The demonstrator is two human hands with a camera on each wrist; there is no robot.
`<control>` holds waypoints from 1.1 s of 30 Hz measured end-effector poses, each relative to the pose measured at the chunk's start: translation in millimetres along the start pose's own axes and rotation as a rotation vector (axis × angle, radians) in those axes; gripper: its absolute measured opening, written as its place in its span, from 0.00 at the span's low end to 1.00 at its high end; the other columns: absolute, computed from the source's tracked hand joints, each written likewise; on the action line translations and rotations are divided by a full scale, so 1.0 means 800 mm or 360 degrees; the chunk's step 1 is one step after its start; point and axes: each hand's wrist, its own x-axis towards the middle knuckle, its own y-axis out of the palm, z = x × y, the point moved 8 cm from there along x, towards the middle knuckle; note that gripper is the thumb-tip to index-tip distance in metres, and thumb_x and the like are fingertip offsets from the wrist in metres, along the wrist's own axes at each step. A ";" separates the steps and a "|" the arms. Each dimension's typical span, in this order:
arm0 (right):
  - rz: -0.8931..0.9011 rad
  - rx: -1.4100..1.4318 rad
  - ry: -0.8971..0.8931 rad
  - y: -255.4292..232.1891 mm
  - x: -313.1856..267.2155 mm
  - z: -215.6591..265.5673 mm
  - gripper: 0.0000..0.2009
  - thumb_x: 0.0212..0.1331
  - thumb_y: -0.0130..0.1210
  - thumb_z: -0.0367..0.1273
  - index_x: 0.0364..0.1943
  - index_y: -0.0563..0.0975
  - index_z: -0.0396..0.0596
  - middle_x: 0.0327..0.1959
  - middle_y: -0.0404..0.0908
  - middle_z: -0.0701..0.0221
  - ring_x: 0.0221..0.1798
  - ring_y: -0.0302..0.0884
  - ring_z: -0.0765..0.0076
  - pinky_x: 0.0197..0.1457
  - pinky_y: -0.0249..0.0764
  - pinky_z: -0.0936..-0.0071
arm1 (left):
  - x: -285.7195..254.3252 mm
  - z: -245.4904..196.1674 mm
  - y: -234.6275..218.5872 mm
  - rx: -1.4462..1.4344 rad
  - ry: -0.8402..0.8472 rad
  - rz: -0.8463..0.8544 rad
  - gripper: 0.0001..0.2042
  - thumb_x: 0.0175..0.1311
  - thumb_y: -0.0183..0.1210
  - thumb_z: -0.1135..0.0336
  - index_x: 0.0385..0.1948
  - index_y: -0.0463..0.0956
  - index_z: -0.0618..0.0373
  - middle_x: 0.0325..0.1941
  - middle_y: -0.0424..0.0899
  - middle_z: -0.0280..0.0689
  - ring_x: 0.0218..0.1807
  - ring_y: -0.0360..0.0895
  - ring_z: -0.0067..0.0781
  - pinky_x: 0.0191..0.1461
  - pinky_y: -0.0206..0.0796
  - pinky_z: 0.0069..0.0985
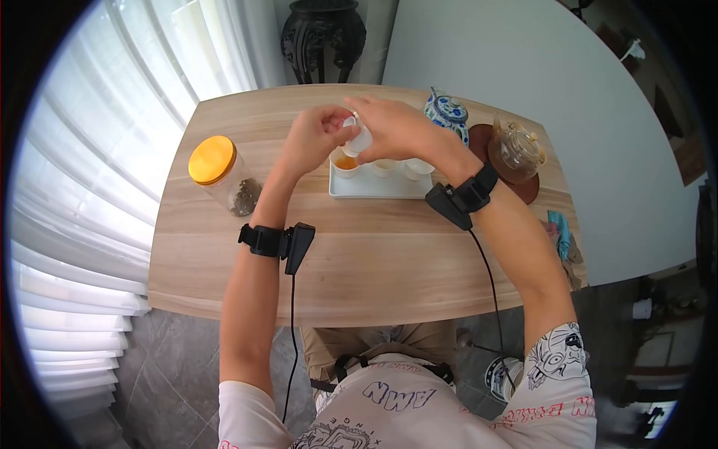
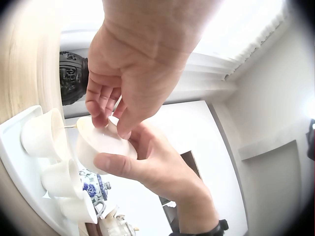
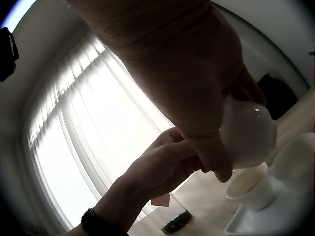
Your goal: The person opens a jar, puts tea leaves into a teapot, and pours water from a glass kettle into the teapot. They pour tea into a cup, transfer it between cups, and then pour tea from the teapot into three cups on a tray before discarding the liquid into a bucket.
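Observation:
A white lidded pot (image 2: pixel 101 147) is tilted over the leftmost of three white cups, with a thin stream running from it into that cup (image 2: pixel 43 135). My right hand (image 1: pixel 404 129) grips the pot's body, thumb on its side. The fingers of my left hand (image 1: pixel 308 138) pinch the knob of the lid (image 2: pixel 113 127). Amber liquid shows in the leftmost cup (image 1: pixel 345 166) in the head view. All three cups stand in a row on a white rectangular tray (image 1: pixel 374 191).
A glass jar with a yellow lid (image 1: pixel 212 159) lies tipped at the left, dark leaves inside. Behind the tray's right end stands a blue-and-white pot (image 1: pixel 449 112). A glass teapot (image 1: pixel 517 153) rests on a brown round board; a blue cloth (image 1: pixel 559 233) is at the right edge.

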 end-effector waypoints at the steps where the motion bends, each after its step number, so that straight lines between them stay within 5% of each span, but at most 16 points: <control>1: -0.0054 0.0059 -0.0005 -0.001 -0.003 -0.004 0.41 0.43 0.78 0.42 0.62 0.72 0.38 0.59 0.80 0.53 0.62 0.81 0.46 0.63 0.80 0.58 | 0.003 -0.004 0.000 0.0060 0.0015 0.0016 0.15 0.69 0.69 0.68 0.50 0.84 0.70 0.31 0.84 0.29 0.33 0.77 0.15 0.39 0.72 0.19; 10: -0.0223 0.0490 0.0105 -0.011 -0.032 -0.026 0.49 0.46 0.77 0.45 0.73 0.66 0.38 0.68 0.75 0.49 0.70 0.75 0.45 0.71 0.74 0.60 | 0.022 -0.050 0.008 0.0477 0.0132 -0.0038 0.17 0.62 0.74 0.64 0.45 0.86 0.70 0.28 0.78 0.30 0.31 0.69 0.20 0.37 0.67 0.25; 16: -0.0282 0.0338 0.0100 -0.021 -0.055 -0.039 0.50 0.47 0.77 0.43 0.74 0.64 0.36 0.71 0.73 0.49 0.72 0.73 0.46 0.74 0.72 0.61 | 0.028 -0.057 0.029 0.0410 0.0146 -0.0009 0.17 0.61 0.74 0.64 0.44 0.87 0.70 0.29 0.79 0.29 0.33 0.72 0.19 0.39 0.69 0.24; 18: -0.0259 0.0240 0.0059 -0.023 -0.059 -0.044 0.51 0.47 0.77 0.43 0.74 0.64 0.35 0.72 0.72 0.48 0.72 0.73 0.45 0.74 0.72 0.61 | 0.031 -0.054 0.039 0.0377 0.0113 0.0001 0.18 0.58 0.75 0.63 0.42 0.87 0.70 0.29 0.83 0.37 0.34 0.78 0.27 0.42 0.74 0.28; 25: 0.0032 0.0123 0.0163 -0.026 -0.076 -0.050 0.50 0.46 0.77 0.38 0.75 0.63 0.38 0.69 0.74 0.49 0.71 0.72 0.44 0.73 0.72 0.59 | 0.034 -0.045 0.070 0.0314 0.0071 0.0032 0.17 0.57 0.75 0.64 0.41 0.88 0.69 0.30 0.88 0.42 0.35 0.84 0.31 0.45 0.78 0.29; 28: 0.0060 0.0060 0.0133 -0.025 -0.075 -0.051 0.50 0.44 0.78 0.37 0.75 0.64 0.37 0.68 0.75 0.50 0.70 0.73 0.44 0.72 0.72 0.59 | 0.036 -0.041 0.074 0.0278 0.0117 0.0034 0.16 0.57 0.75 0.64 0.40 0.88 0.69 0.30 0.88 0.42 0.35 0.84 0.31 0.45 0.78 0.29; 31: 0.0073 -0.0031 0.0105 -0.023 -0.073 -0.049 0.50 0.44 0.78 0.36 0.74 0.64 0.35 0.68 0.75 0.50 0.70 0.73 0.45 0.72 0.72 0.60 | 0.034 -0.037 0.078 0.0289 0.0153 0.0053 0.14 0.61 0.73 0.68 0.42 0.87 0.70 0.30 0.83 0.27 0.32 0.74 0.14 0.39 0.72 0.19; 33: 0.0131 -0.0088 0.0129 -0.021 -0.070 -0.049 0.50 0.44 0.78 0.36 0.74 0.64 0.35 0.69 0.75 0.50 0.71 0.73 0.46 0.73 0.72 0.60 | 0.033 -0.036 0.078 0.0268 0.0162 0.0052 0.14 0.61 0.73 0.68 0.43 0.87 0.70 0.30 0.83 0.27 0.32 0.74 0.13 0.39 0.72 0.19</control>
